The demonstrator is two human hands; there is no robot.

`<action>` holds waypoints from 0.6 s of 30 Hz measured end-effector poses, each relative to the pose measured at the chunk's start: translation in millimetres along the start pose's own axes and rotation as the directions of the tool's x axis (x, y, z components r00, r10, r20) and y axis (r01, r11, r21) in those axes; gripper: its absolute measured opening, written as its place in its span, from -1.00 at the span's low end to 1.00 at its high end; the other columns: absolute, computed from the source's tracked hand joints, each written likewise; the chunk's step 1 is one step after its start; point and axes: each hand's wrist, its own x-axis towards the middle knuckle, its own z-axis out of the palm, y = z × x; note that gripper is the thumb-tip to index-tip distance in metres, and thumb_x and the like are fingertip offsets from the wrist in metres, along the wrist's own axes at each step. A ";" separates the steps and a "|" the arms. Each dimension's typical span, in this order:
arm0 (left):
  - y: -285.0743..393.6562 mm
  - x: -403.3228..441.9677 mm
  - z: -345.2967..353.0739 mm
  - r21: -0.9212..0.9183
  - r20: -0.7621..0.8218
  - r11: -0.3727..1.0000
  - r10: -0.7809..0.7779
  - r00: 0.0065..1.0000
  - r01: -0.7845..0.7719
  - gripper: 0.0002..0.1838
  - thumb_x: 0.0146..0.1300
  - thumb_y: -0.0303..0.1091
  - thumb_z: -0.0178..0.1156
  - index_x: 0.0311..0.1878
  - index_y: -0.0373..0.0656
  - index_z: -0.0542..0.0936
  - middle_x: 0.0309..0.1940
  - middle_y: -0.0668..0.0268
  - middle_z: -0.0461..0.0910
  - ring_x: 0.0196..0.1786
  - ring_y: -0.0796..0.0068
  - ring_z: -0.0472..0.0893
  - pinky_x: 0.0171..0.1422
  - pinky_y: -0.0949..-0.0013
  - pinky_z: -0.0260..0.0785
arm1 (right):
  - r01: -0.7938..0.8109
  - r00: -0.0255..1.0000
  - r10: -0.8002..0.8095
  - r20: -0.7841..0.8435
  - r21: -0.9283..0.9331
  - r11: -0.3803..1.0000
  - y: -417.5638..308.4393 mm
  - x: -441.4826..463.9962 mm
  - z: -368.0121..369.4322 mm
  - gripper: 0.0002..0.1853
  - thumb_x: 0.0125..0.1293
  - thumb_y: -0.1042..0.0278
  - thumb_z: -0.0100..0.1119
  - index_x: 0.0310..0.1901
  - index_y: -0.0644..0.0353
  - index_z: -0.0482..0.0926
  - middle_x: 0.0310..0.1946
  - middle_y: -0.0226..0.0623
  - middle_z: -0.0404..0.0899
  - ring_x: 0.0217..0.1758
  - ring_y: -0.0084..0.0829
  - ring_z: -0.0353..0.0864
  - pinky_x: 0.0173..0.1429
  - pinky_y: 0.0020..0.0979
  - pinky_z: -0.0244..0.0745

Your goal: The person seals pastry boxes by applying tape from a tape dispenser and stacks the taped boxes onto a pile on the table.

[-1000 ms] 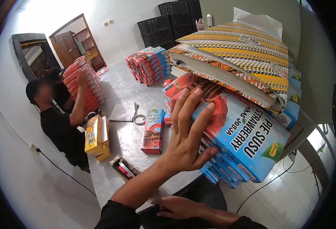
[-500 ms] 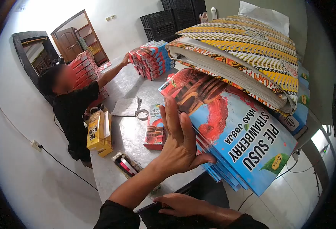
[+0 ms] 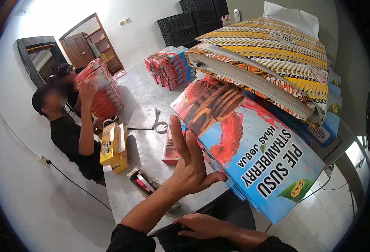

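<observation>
My left hand is raised at the left edge of a stack of flat strawberry pie boxes, its fingers apart and its thumb close to the stack's side. The top box, blue and red, lies slanted over the flat boxes beneath it. Thick books with yellow patterned covers rest behind and partly over the stack. Low in the view, my right hand lies flat near the table's front edge, holding nothing visible. An upright strawberry box stands partly hidden behind my left fingers.
Two people in black are at the left, beside stacked red boxes. More boxes stand on the metal table. Nearby are a yellow box, paper, a tape roll and a small container.
My left hand has drawn back leftward off the top box. That box has shifted down and left. A co-worker reached toward the far stack, then drew back and raised an arm.
</observation>
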 end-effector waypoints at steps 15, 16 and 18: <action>12.0 28.5 15.8 0.054 -0.010 0.999 -0.006 1.000 0.006 0.21 0.36 0.53 -0.05 0.70 -0.20 -0.27 0.60 -0.45 -0.52 0.65 -0.56 -0.41 0.59 -0.53 -0.46 | 0.000 0.998 0.000 0.067 0.007 1.000 12.4 -0.2 10.9 -0.48 0.53 0.02 0.14 0.23 0.35 0.43 -0.11 0.13 0.62 0.03 0.18 0.65 0.16 0.05 0.53; 9.4 33.9 20.2 0.018 -0.043 1.000 0.018 0.999 -0.017 0.19 0.37 0.53 -0.08 0.71 -0.15 -0.28 0.62 -0.41 -0.50 0.66 -0.52 -0.41 0.62 -0.48 -0.48 | -0.015 1.000 0.014 0.019 0.043 0.999 12.5 0.6 13.5 -0.48 0.53 0.02 0.14 0.23 0.35 0.43 -0.11 0.13 0.62 0.03 0.18 0.65 0.16 0.05 0.53; 17.5 32.3 33.3 -0.091 0.065 0.995 0.035 0.997 -0.029 0.18 0.38 0.53 -0.08 0.71 -0.15 -0.28 0.62 -0.41 -0.50 0.66 -0.51 -0.41 0.62 -0.48 -0.48 | 0.031 0.998 -0.027 0.052 -0.080 0.996 20.1 2.8 21.1 -0.47 0.51 0.02 0.16 0.28 0.29 0.45 -0.15 0.09 0.63 -0.02 0.14 0.67 0.09 -0.02 0.58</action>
